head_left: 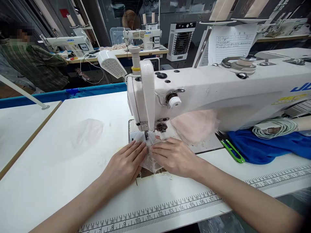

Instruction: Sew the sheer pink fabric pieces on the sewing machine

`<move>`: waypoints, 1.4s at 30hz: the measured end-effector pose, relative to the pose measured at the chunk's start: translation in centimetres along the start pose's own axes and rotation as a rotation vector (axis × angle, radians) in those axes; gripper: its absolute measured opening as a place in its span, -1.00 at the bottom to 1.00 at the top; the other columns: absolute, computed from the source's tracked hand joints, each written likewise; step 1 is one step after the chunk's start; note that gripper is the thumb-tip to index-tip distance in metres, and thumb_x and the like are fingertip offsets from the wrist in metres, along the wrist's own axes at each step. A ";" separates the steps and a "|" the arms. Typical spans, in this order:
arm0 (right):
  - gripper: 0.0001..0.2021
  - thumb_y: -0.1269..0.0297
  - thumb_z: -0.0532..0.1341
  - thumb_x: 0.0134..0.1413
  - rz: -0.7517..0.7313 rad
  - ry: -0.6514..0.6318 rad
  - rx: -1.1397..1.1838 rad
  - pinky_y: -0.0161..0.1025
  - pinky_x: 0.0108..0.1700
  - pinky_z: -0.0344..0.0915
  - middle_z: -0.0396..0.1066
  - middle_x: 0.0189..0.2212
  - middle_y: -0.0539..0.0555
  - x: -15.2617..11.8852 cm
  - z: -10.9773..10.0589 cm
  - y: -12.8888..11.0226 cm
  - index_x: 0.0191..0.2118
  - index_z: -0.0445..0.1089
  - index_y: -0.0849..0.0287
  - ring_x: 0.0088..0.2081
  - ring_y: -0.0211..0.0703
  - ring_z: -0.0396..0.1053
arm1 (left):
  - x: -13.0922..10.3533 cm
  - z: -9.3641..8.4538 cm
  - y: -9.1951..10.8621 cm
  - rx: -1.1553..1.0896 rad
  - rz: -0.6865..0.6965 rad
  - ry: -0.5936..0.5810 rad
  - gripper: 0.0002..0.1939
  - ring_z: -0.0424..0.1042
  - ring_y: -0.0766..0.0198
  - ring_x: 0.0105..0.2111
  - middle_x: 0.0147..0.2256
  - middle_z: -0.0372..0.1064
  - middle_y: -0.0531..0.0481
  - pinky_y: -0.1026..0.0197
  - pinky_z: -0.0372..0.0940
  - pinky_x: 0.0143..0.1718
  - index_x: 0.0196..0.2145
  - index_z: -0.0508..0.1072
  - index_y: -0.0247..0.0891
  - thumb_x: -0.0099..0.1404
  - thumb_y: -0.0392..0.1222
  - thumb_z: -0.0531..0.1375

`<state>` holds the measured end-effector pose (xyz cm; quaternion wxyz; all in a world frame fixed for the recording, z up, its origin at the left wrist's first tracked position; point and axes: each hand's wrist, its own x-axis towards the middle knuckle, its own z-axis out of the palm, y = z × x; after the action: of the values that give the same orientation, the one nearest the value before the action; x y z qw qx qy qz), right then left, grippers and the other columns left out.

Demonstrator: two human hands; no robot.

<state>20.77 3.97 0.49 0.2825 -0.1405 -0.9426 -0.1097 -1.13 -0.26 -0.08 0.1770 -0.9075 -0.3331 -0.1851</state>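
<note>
A piece of thin, see-through white fabric (152, 164) lies under the presser foot (146, 135) of a white sewing machine (204, 87). My left hand (128, 160) rests flat on the fabric's left side, fingers stretched toward the foot. On the other side, my right hand (176, 157) lies with its fingers extended over the fabric's right edge, close to the needle area. Both thumbs are mostly hidden. Behind my right hand, a pale pink sheer cloth (195, 124) sits beneath the machine arm.
Green-handled thread snips (232, 150) lie beside a blue cloth (262, 149) and a coiled pale green cord (274, 127) at right. A printed ruler (160, 210) runs along the front table edge. A person (36, 61) sits at another machine (70, 43), back left.
</note>
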 end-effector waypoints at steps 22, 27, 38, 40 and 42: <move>-0.77 0.51 0.07 0.23 0.013 -0.067 -0.103 -0.10 0.05 0.33 0.53 -0.18 0.14 -0.1 1.1 0.6 -0.19 0.48 0.32 -0.14 -0.16 0.47 | 0.1 0.5 -0.4 -0.063 -0.065 0.007 -0.63 0.38 0.07 0.06 0.01 0.43 -0.17 -0.11 0.29 0.13 0.08 0.38 -0.39 0.35 -0.35 0.02; -0.81 0.51 0.11 0.20 -0.002 -0.044 -0.121 -0.13 0.01 0.36 0.54 -0.21 0.17 -0.2 0.8 0.2 -0.20 0.48 0.33 -0.09 -0.13 0.46 | -0.4 -0.2 0.3 -0.040 -0.008 0.016 -0.66 0.44 0.09 -0.01 -0.04 0.47 -0.17 -0.06 0.31 0.12 0.03 0.42 -0.42 0.32 -0.40 0.05; -0.81 0.50 0.12 0.18 0.011 -0.025 -0.105 -0.12 0.04 0.34 0.54 -0.22 0.17 -0.2 0.8 0.2 -0.21 0.49 0.36 -0.11 -0.13 0.45 | -0.4 -0.2 0.5 -0.031 -0.015 0.020 -0.68 0.46 0.09 -0.03 -0.07 0.48 -0.18 -0.08 0.31 0.12 -0.01 0.44 -0.43 0.32 -0.41 0.05; -0.80 0.50 0.10 0.20 0.017 -0.037 -0.115 -0.12 0.04 0.33 0.53 -0.21 0.17 -0.1 0.8 0.2 -0.19 0.48 0.35 -0.12 -0.14 0.45 | -0.3 -0.2 0.3 -0.025 -0.025 0.011 -0.68 0.46 0.11 -0.03 -0.06 0.48 -0.16 -0.07 0.31 0.12 0.00 0.43 -0.41 0.33 -0.39 0.04; -0.78 0.48 0.08 0.22 0.029 -0.064 -0.122 -0.11 0.04 0.32 0.52 -0.17 0.17 0.0 0.8 0.3 -0.18 0.48 0.34 -0.12 -0.14 0.44 | -0.2 -0.1 0.1 -0.020 -0.037 -0.012 -0.67 0.44 0.12 -0.01 -0.04 0.47 -0.15 -0.07 0.31 0.12 0.02 0.42 -0.40 0.36 -0.36 0.02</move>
<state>20.49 4.50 -0.18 0.2445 -0.1746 -0.9406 -0.1584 -1.24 -0.46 -0.10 0.1625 -0.9040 -0.3488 -0.1863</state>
